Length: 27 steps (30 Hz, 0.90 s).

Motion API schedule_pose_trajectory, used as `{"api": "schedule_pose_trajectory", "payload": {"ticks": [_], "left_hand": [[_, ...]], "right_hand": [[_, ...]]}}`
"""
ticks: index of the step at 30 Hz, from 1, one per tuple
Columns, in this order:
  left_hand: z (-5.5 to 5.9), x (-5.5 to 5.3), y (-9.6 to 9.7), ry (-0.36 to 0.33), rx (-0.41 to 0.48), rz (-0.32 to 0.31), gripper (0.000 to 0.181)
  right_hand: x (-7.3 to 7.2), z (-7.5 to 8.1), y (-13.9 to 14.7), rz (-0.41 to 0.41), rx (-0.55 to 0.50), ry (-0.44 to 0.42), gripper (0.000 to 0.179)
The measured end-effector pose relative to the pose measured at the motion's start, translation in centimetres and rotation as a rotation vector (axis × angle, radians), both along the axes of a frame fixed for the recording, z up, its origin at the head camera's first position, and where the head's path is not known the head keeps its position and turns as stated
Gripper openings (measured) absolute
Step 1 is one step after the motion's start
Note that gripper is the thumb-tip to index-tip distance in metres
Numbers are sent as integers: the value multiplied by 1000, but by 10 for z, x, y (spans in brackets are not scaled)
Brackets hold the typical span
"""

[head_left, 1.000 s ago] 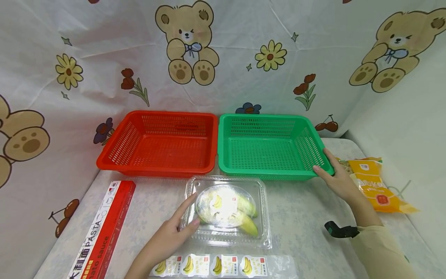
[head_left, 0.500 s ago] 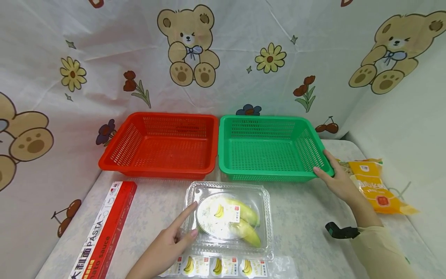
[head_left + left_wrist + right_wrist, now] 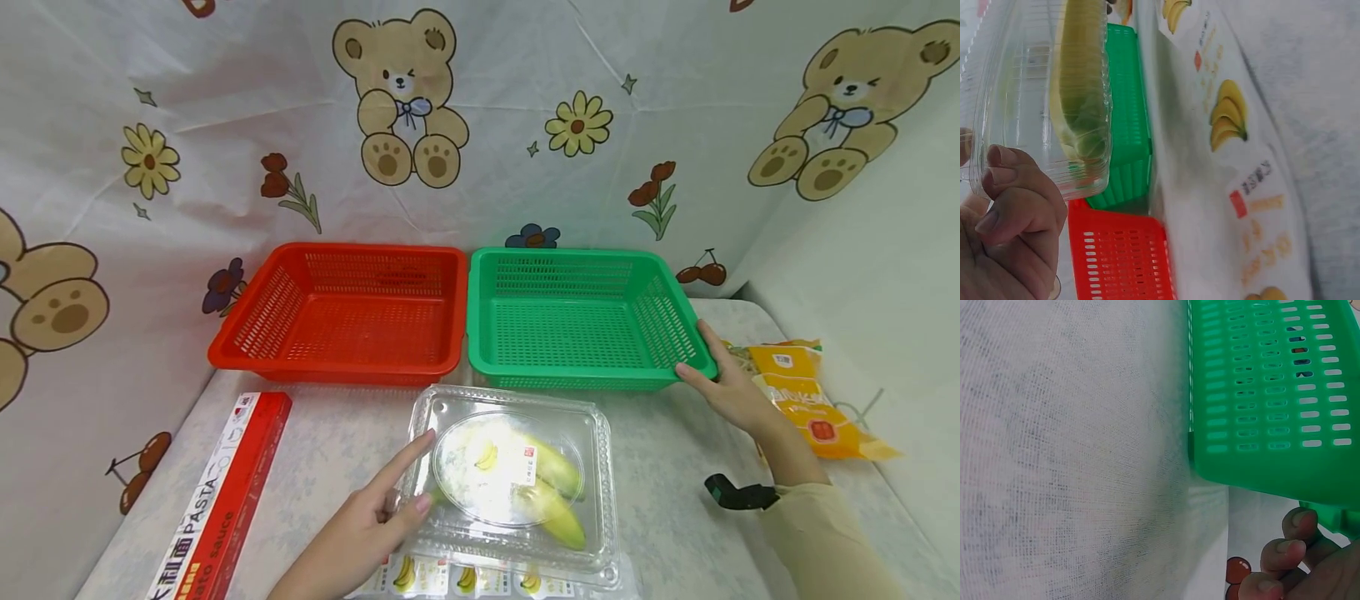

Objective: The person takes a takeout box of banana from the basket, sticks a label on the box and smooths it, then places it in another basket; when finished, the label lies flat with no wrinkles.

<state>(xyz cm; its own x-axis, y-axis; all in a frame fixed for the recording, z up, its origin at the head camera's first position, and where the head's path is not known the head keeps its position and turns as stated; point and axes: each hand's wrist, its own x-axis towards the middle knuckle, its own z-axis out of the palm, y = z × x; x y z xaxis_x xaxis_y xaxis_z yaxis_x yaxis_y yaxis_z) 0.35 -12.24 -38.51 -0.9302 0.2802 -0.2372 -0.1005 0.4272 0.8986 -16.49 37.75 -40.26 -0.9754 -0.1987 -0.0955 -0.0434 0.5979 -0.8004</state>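
A clear plastic clamshell box [image 3: 600,467] with yellow-green bananas [image 3: 555,510] inside and a banana label on its lid is raised off the table. My left hand [image 3: 360,521] grips its left edge, thumb on the near side; the left wrist view shows the curled fingers [image 3: 1022,194] against the box's rim. At the right, my right hand [image 3: 731,400] holds the near right corner of the green plastic basket [image 3: 577,377], thumb on the rim. In the right wrist view several fingertips [image 3: 1285,550] show just beyond the basket's rim.
A red basket [image 3: 337,368] stands left of the green one. At the left lies a long red pasta box [image 3: 225,492], at the right a yellow food packet [image 3: 806,400]. A strip of banana stickers [image 3: 423,575] lies at the front, partly under the clamshell. Patterned cloth hangs behind.
My left hand has lifted the clamshell box and brought it somewhat right and nearer, so it now overlaps the sticker strip. The right hand stays at the green basket's corner.
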Motion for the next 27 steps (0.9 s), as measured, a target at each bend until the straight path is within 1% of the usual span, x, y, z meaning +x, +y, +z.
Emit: {"api": "schedule_pose_trajectory", "payload": {"ticks": [3,7,10,12,17,19,24,27], "left_hand": [[5,-1,3,23,8,1,63],[13,-5,10,46,17,20,61],[21,-9,14,38,43,35,60],[26,-13,18,39,65,31,61],[36,-26,25,103,100,-21,61],[39,-32,28,116,123,-40,61],[43,-48,36,89,205,-44,61],[45,-57,41,94,227,-30,61]], "right_hand": [[0,0,1,4,-9,0,84],[0,-1,1,12,-20,14,84],[0,-1,2,13,-21,21,84],[0,-2,2,11,-18,27,84],[0,-4,2,-1,-11,37,84],[-1,-6,3,-6,-6,38,84],[0,-7,4,-14,10,31,85],[1,-6,2,-12,13,30,86]]}}
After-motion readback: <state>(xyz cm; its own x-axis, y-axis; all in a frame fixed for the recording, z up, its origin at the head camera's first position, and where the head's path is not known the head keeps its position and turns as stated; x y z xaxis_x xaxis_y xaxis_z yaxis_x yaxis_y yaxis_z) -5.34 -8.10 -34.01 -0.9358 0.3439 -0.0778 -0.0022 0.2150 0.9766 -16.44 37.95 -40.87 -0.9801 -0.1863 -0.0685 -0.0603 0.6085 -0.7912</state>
